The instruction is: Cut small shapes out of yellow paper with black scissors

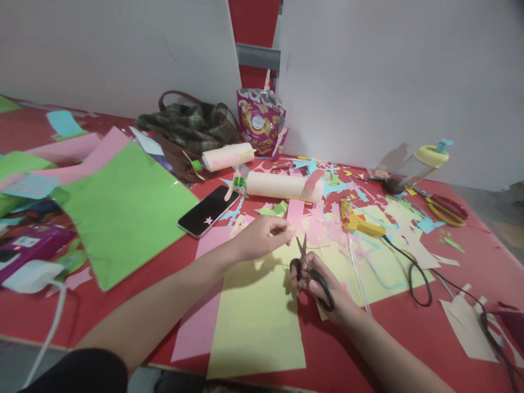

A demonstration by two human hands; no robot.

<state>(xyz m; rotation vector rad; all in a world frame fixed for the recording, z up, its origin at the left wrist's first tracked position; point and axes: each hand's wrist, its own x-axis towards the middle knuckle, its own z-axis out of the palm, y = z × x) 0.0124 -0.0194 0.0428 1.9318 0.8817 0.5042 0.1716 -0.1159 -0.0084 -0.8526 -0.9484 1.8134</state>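
Observation:
My right hand [323,286] is closed around black-handled scissors [308,270], blades pointing up and away from me. My left hand [262,237] is closed in a pinch just left of the blade tips, holding something small I cannot make out. Both hands hover over a yellow paper sheet [256,322] lying on a pink sheet [200,322] on the red table [409,338].
A black phone [208,210], two paper-wrapped bottles [282,185], a large green sheet [126,207], a yellow glue gun [358,221] with black cord, yellow-handled scissors [446,210], a clear bottle [417,166], a snack bag [260,123], a plaid bag [190,125] and several paper scraps surround them.

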